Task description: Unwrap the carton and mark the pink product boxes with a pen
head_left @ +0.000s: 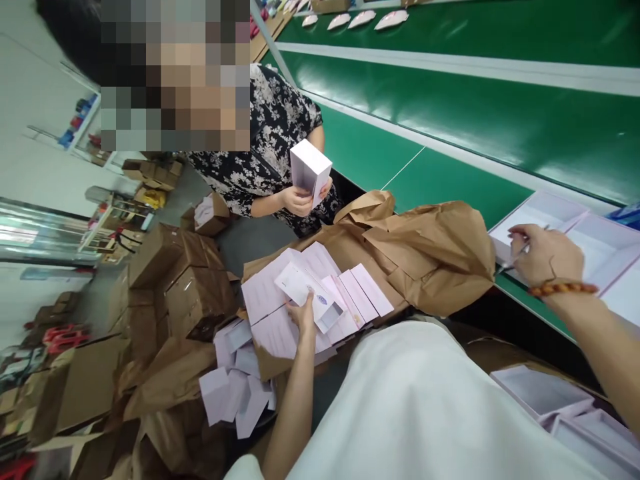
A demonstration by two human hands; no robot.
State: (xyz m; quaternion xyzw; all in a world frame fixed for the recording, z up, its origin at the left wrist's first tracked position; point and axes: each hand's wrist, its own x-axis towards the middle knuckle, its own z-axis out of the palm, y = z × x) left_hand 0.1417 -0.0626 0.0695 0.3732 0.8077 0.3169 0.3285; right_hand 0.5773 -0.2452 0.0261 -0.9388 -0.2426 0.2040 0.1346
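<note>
My left hand point(303, 315) is closed on a small white box point(306, 290) with a blue mark on its face and an open end. That box lies tilted over a pack of pale pink-white boxes point(270, 287) in brown wrapping paper point(420, 243). Off to the right, my right hand point(547, 257) is closed with its fingers pinched around a slender, shiny tool whose kind I cannot make out. Beneath and beside that hand are open white box trays point(605, 247) on the green bench.
Across from me a person in a floral top point(280, 113) holds a white box point(310, 167) in both hands. Loose white boxes point(240, 380) lie heaped at lower left, near brown cartons point(195, 300). The green bench point(465, 183) runs along the right. More trays point(545, 393) stand at lower right.
</note>
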